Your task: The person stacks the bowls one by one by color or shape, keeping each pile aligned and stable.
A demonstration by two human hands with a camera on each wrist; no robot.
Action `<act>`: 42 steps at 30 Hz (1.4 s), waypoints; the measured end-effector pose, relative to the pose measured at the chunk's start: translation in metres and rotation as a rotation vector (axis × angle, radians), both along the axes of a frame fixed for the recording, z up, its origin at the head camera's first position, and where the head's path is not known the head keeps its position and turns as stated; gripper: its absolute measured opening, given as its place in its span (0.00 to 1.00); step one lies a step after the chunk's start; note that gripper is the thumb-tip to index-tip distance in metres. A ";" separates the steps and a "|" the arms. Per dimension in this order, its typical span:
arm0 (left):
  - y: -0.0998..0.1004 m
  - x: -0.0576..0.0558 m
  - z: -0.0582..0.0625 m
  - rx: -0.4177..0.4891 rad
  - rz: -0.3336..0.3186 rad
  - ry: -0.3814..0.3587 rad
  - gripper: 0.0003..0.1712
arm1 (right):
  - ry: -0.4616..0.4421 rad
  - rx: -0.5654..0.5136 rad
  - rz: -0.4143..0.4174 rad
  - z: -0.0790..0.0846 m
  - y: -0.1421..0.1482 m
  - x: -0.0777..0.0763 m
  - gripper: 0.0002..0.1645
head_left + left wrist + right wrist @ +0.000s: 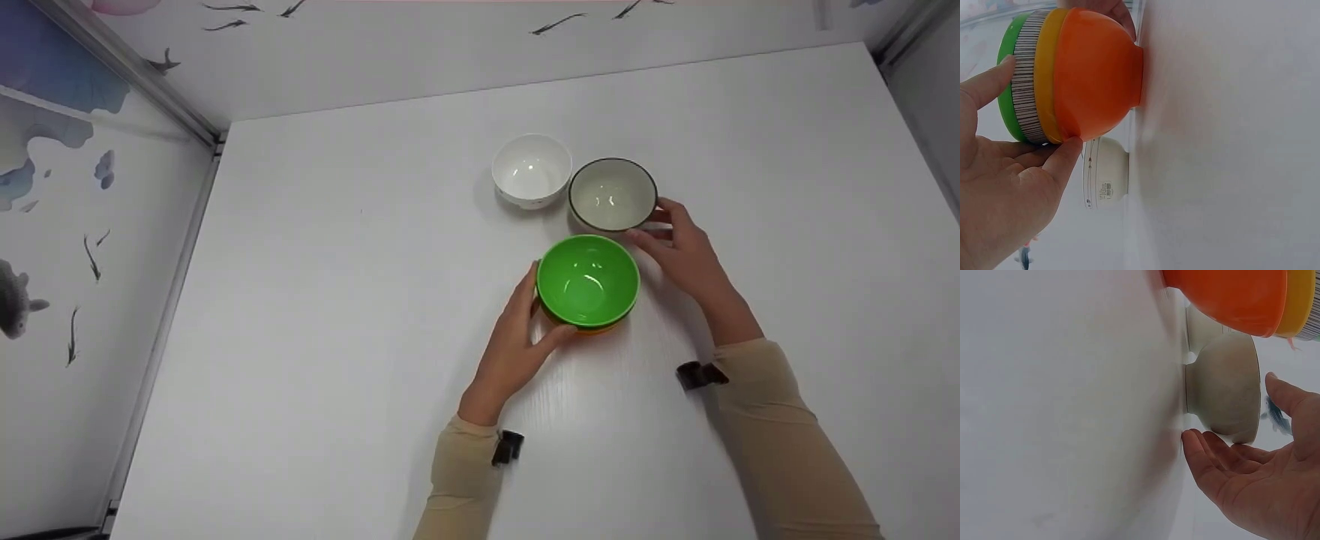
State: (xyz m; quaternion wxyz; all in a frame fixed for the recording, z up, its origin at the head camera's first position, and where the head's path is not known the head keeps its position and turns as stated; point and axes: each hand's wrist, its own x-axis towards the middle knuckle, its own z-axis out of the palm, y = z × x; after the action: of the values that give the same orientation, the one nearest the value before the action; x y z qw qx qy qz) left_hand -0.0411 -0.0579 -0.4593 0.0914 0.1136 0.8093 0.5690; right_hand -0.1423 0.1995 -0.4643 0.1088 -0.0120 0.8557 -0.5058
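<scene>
My left hand (514, 345) grips a stack of nested bowls from its left side. A green bowl (588, 279) is on top, then a black-and-white striped bowl (1027, 76), a yellow one (1048, 79) and an orange bowl (1098, 70) lowest. Its thumb lies along the upper rims, and a fingertip reaches the orange side. My right hand (686, 251) is at the right of a pale grey bowl (613, 193) with a dark rim. In the right wrist view its fingers (1207, 455) lie loosely beside the bowl's wall, and the thumb stands slightly off the rim.
A white bowl (531, 169) stands behind and left of the grey one, close beside it. All stand on a white table (337, 300). Printed panels (375, 52) rise along the back and left edges. Each sleeve carries a small black wrist camera (508, 448).
</scene>
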 end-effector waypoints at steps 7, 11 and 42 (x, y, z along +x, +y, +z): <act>0.000 0.000 0.000 -0.001 0.001 0.000 0.52 | -0.008 0.008 -0.007 0.000 -0.001 -0.001 0.47; 0.000 0.000 0.000 -0.001 -0.001 -0.001 0.52 | -0.014 0.006 -0.011 0.000 -0.001 -0.002 0.49; -0.001 -0.001 -0.002 0.000 -0.002 0.015 0.53 | -0.035 -0.023 -0.026 -0.002 -0.003 -0.007 0.51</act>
State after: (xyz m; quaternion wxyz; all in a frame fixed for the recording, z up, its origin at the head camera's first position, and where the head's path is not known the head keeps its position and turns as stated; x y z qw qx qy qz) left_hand -0.0417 -0.0586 -0.4613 0.0857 0.1187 0.8099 0.5681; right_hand -0.1497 0.1963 -0.4667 0.1174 0.0066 0.8477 -0.5172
